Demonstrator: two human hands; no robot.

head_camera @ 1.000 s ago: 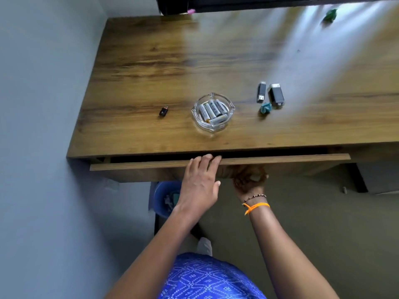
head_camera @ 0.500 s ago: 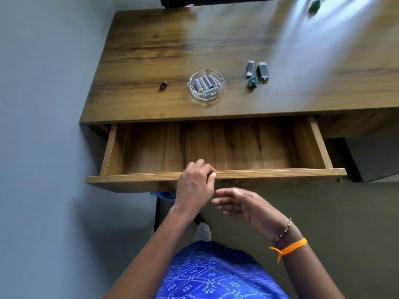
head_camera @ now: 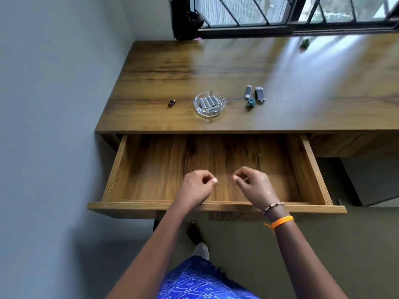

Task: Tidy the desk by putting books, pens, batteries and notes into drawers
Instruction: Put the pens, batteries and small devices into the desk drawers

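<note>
Both hands had left the drawer (head_camera: pixel 317 169) front and hovered over its bare floor: left hand (head_camera: pixel 195 187) and right hand (head_camera: pixel 253 185) loosely curled, holding nothing. Batteries (head_camera: pixel 209 102) lay in a glass dish (head_camera: pixel 197 106) on the worktop (head_camera: pixel 216 65).

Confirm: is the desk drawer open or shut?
Open. The drawer is pulled well out from under the desk, its bare wooden floor showing.

desk (head_camera: pixel 237 67) cut off at 3 o'clock edge | batteries (head_camera: pixel 208 102) count unclear through glass dish (head_camera: pixel 209 112) | small dark item (head_camera: pixel 171 102) at 10 o'clock unidentifiable
</note>
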